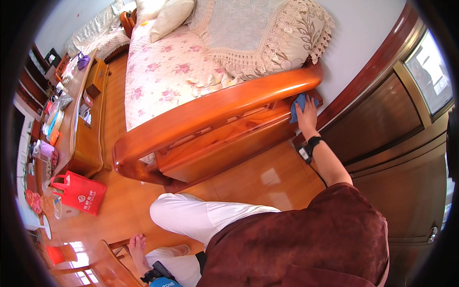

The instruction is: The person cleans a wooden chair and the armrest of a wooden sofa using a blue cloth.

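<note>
My right hand point(306, 114) presses a blue cloth point(299, 107) onto the far end of the wooden side panel point(229, 140) of a sofa. Its fingers are spread over the cloth, beside the wall. Above this panel curves the glossy wooden armrest point(215, 102). Low in the picture, my left hand point(137, 247) hangs beside my leg, near a wooden chair point(111, 262). Whether its fingers touch the chair is unclear, and I see no object in it. Both wrists wear dark bands.
A floral quilted cover point(165, 68) and a lace-draped cushion point(261, 43) lie on the sofa. A brown door point(387, 193) stands close on my right. At left are a cluttered low cabinet point(88, 150), a red bag point(84, 193) on the floor and an orange-red stool-like object point(61, 254).
</note>
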Demonstrator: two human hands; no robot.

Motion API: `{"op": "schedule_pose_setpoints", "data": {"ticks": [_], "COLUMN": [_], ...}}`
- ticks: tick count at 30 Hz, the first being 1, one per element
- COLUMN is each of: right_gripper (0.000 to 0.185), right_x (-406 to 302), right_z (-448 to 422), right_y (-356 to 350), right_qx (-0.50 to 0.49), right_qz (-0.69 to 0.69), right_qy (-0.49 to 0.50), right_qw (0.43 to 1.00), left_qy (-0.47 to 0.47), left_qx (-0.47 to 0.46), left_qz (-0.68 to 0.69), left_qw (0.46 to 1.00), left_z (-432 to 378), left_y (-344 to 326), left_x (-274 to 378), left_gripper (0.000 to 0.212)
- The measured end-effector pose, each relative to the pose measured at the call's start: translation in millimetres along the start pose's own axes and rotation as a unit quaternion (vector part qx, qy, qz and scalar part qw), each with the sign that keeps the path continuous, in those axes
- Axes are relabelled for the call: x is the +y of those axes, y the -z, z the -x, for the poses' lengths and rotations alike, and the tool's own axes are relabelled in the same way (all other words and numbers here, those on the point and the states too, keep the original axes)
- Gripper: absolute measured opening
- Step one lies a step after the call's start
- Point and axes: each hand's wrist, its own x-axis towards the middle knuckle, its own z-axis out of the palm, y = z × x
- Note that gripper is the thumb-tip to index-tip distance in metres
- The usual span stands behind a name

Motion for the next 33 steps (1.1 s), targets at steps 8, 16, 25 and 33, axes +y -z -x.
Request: {"op": "schedule_pose_setpoints", "data": {"ticks": [8,16,25,33], "right_gripper": [0.051,0.042,0.048,0.048], "right_x": [-57.1,-57.6,-72.1,-167.0], "right_z": [32.3,-11.0,39.9,89.7], "right_y": [21.6,13.6,-10.3,8.2], "right_qx": [0.006,-0.125,0.041,-0.02], "right_qz": [0.07,-0.015,-0.038,-0.065], "right_qy": [0.075,0.133,0.099,0.238], "right_qw": [0.995,0.983,0.994,0.969], "left_qy": [-0.008,-0.021,-0.04,-0.048], "left_qx": [-0.012,-0.023,-0.018,-0.024], "left_qz": [-0.035,-0.068,-0.05,-0.054], "left_qw": [0.999,0.997,0.998,0.997], "left_z": [1.9,4.4,11.1,22.2], "left_y": [-2.4,-2.3,-4.9,-11.8], "left_x": [3.0,1.1,-2.6,7.3], "left_gripper": [0.027,0.027,0.025,0.025]}}
